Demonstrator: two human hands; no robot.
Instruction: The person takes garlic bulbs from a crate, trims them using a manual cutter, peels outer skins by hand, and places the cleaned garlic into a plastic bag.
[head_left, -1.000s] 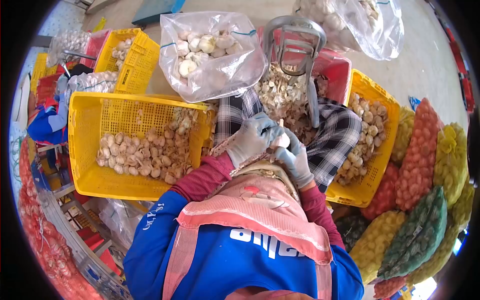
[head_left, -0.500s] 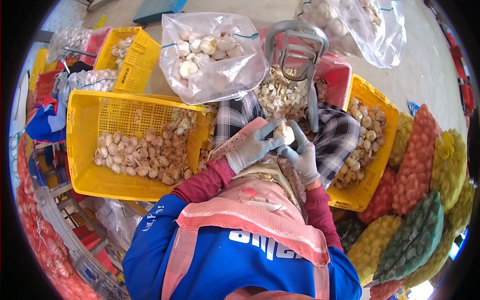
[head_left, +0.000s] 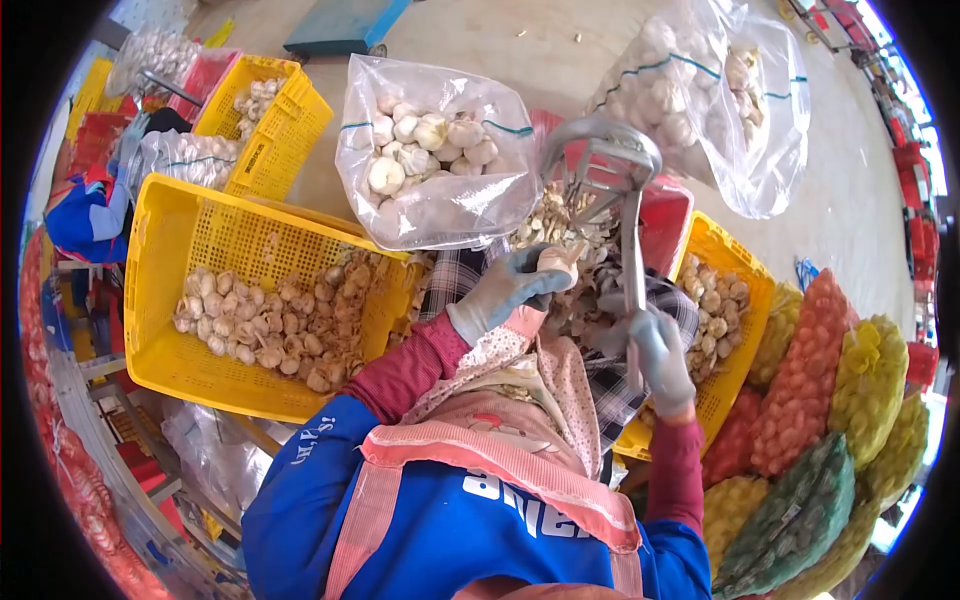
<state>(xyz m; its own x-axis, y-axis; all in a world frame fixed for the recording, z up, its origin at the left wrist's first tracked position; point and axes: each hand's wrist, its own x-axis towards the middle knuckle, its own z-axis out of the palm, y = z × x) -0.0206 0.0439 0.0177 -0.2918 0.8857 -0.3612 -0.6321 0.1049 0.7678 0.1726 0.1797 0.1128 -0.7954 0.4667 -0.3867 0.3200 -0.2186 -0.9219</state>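
Left hand [head_left: 492, 295] pinches garlic bulb [head_left: 560, 263] by its side, just left of metal tool [head_left: 633, 235]; right hand [head_left: 662, 365] closed round the tool's long handle. Risks, judged: slack pinch drops bulb; lever swing with fingertips too near nips glove
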